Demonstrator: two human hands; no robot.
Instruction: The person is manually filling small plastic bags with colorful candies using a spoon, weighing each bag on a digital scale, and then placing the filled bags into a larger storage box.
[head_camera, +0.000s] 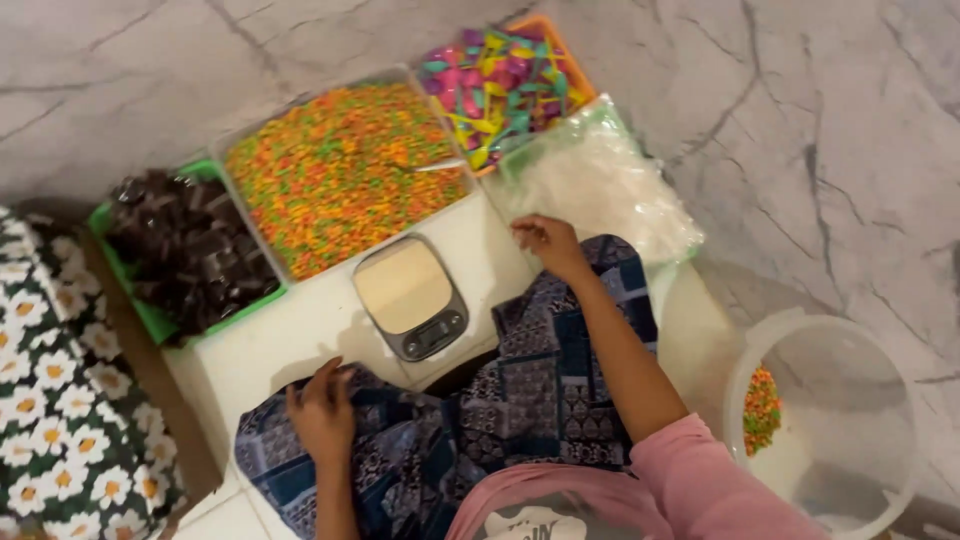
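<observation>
At far left, a cushion (55, 400) with a white daisy print lies beside your low white table (300, 330). On the table's left end stands a green tray (150, 315) heaped with dark brown pieces, and next to it a clear tray (345, 175) brims with tiny orange, green and yellow snack bits, a metal spoon (435, 166) resting in them. Your left hand (322, 410) lies palm down on the blue patterned cloth (520, 390) over your knee, fingers curled loosely on the fabric, gripping nothing that can be made out. Just ahead of it, a small kitchen scale (410, 295) sits on the table with its platform bare, near the front edge of the snack tray. Behind and to the right, an orange tray (570, 60) holds a jumble of pink, yellow and teal plastic spoons. Your right hand (545, 242) reaches forward with fingers bent at the near edge of a clear plastic bag (600, 185) of white contents; whether it pinches the bag cannot be told. At far right, on the marble floor (800, 130), a clear round tub (830, 420) holds a small heap of the same coloured bits.
</observation>
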